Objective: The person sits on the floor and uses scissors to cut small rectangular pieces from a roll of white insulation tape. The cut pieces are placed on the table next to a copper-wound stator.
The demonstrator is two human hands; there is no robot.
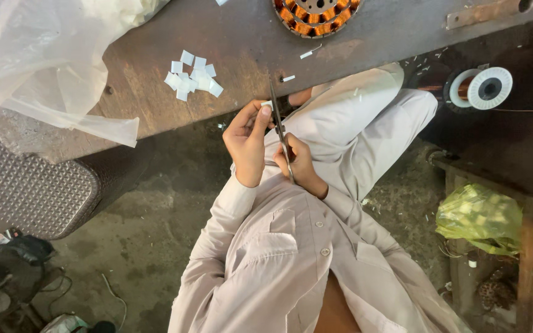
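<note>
L hand (246,140) fingers pinch a small white paper bit (267,104); R hand (299,165) fingers clamped on dark metal scissors (279,123), both just below the counter (242,43) edge. Square white paper pieces (191,76) piled on worn rusty counter w/ copper-wound stator (314,15). Crinkly clear plastic bag (38,55) at left.

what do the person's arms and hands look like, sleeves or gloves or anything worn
Both arms are covered by long, loose sleeves of a pale beige buttoned shirt with a chest pocket; the cuffs end at the wrists. The left hand and right hand are bare: no gloves, and no rings, watch or bands show in this view. The cloth looks plain, without pattern or markings.
</note>
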